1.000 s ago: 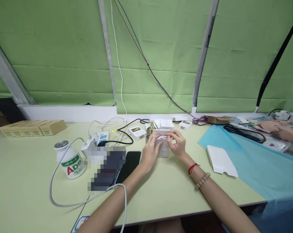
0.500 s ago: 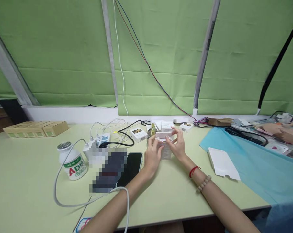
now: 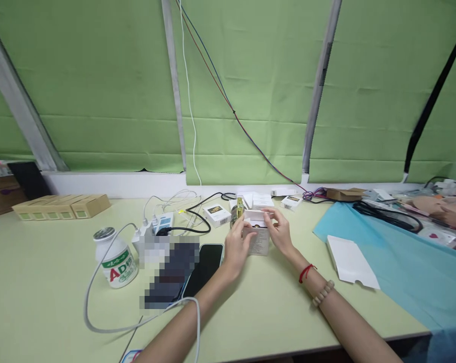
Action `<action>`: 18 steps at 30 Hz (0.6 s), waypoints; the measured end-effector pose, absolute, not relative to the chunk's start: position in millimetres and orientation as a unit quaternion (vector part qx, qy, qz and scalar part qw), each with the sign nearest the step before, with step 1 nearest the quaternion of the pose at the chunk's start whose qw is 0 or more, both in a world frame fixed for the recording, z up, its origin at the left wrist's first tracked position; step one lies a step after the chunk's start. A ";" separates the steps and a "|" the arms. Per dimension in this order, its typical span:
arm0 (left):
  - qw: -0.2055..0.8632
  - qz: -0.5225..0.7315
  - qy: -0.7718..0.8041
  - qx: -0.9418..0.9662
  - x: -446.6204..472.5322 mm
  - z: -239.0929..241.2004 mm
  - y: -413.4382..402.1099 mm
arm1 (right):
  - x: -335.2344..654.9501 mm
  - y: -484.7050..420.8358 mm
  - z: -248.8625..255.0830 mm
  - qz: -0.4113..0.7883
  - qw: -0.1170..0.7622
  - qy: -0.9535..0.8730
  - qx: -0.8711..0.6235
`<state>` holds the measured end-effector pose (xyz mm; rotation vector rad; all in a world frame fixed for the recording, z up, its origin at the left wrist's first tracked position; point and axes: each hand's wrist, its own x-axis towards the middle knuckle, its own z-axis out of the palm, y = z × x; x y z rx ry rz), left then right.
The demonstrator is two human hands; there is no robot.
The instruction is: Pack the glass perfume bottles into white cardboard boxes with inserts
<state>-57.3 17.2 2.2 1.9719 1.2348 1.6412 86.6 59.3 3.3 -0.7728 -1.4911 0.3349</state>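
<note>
A small white carton (image 3: 259, 243) with fine printed text on its front stands upright on the table, its top flap raised. My left hand (image 3: 235, 250) is closed against the carton's left side, thumb near the top edge. The fingers of my right hand (image 3: 281, 233) pinch the raised flap at its upper right. Something dark shows in the carton's opening, too small to make out. Just behind the left fingers stands a shiny gold-coloured object (image 3: 240, 206), partly hidden.
Left of my hands lie a black-screened phone (image 3: 207, 267), a white drink bottle (image 3: 116, 259) and a power strip (image 3: 163, 222) with cables. Small white boxes (image 3: 217, 215) sit behind. At right, an open white tray-like box (image 3: 351, 262) rests partly on blue sheeting (image 3: 397, 272).
My right hand's fingers have closed in on the flap, which now stands more upright. The left hand stays at the carton's side. The view has tilted slightly upward.
</note>
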 end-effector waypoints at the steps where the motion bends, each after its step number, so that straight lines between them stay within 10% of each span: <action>1: 0.139 0.563 0.430 0.692 -57.1 3.4 16.1 | 85.7 59.1 3.3 0.170 0.651 -0.657 -0.340; 18: -0.002 0.458 0.516 0.724 -55.4 9.9 8.7 | 84.7 62.0 -0.7 0.178 0.614 -0.685 -0.350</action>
